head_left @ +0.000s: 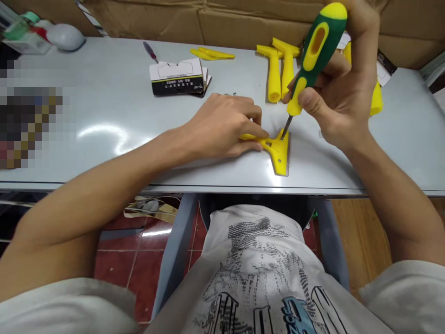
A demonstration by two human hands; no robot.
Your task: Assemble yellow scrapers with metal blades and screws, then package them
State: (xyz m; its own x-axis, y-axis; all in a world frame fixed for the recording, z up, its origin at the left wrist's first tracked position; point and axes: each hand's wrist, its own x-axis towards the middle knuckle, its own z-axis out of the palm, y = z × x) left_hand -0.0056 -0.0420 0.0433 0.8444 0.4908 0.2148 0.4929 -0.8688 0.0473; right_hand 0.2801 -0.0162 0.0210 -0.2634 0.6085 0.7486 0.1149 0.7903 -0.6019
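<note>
My left hand (227, 125) is closed on the handle of a yellow scraper (279, 155), which lies flat near the table's front edge. Its wide head points right, with a thin blade along the end and a screw showing in the lower part. My right hand (342, 93) grips a green and yellow screwdriver (316, 51), tilted with its tip down on the upper part of the scraper head. Whether a screw sits under that tip is hard to make out. Small screws (233, 94) lie just beyond my left hand.
Yellow scraper handles (274, 76) stand at the back, near my right hand. Black and white boxes (177, 78), a small dark-handled screwdriver (150, 51) and flat yellow pieces (212, 54) lie behind my left hand. Cardboard (167, 21) lines the table's back edge.
</note>
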